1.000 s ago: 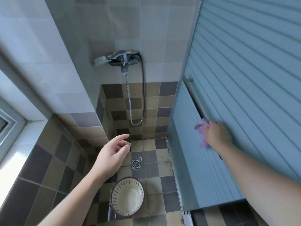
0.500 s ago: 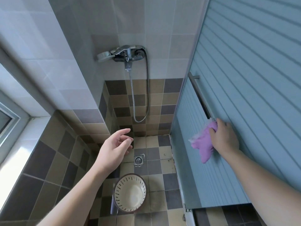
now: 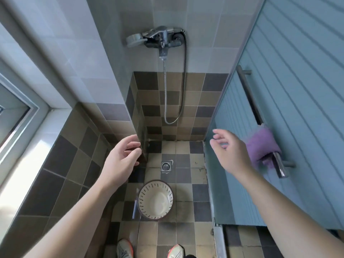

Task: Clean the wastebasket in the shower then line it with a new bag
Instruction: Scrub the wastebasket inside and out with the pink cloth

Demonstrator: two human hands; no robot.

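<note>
A cream wastebasket (image 3: 155,200) with a dark rim and slotted walls stands upright and unlined on the tiled shower floor, seen from above. My left hand (image 3: 121,161) hovers over the floor to the basket's upper left, fingers relaxed, holding nothing. My right hand (image 3: 229,151) floats near the edge of the blue sliding door, fingers loosely spread, holding nothing. A purple cloth (image 3: 262,146) hangs draped over the door's metal handle bar (image 3: 260,120), just right of my right hand.
The shower mixer with its hand shower (image 3: 158,39) is mounted on the back wall, and its hose (image 3: 184,86) loops down. A floor drain (image 3: 166,166) lies behind the basket. The blue ribbed door (image 3: 297,90) closes off the right side. My shoes (image 3: 124,248) stand at the threshold.
My right hand has let go of the purple cloth, which now hangs on the door handle, and has moved left away from it. The view has tilted down.
</note>
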